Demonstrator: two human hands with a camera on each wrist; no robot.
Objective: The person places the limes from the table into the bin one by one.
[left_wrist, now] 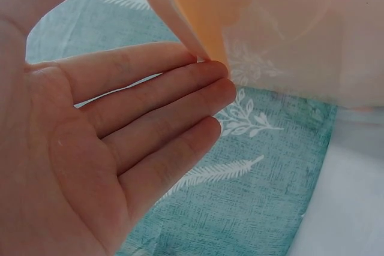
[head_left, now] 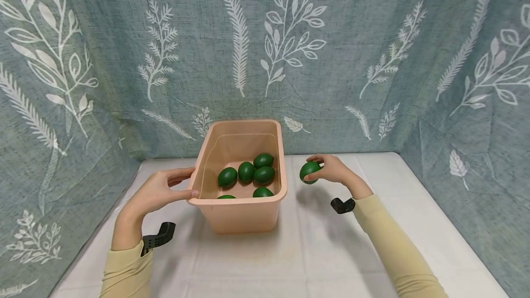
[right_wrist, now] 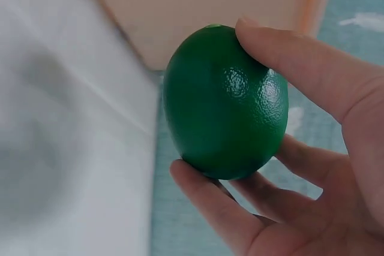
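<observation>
A peach plastic bin (head_left: pixel 244 217) holds several dark green limes (head_left: pixel 264 175) on its floor. My left hand (head_left: pixel 159 192) touches the bin's left rim near the front corner. The left wrist view shows its fingers (left_wrist: pixel 159 121) nearly straight, their tips against the bin's rim (left_wrist: pixel 174 13). To the right of the bin, my right hand (head_left: pixel 333 170) holds another green lime (head_left: pixel 309 172) above the table. In the right wrist view, the thumb presses the top of that lime (right_wrist: pixel 225 106) while fingertips support it from below.
A white cloth (head_left: pixel 256 266) covers the table under the bin. Behind and on both sides hangs a blue-green curtain (head_left: pixel 198 59) with white leaf prints. Black wrist mounts (head_left: pixel 161 236) sit below each hand.
</observation>
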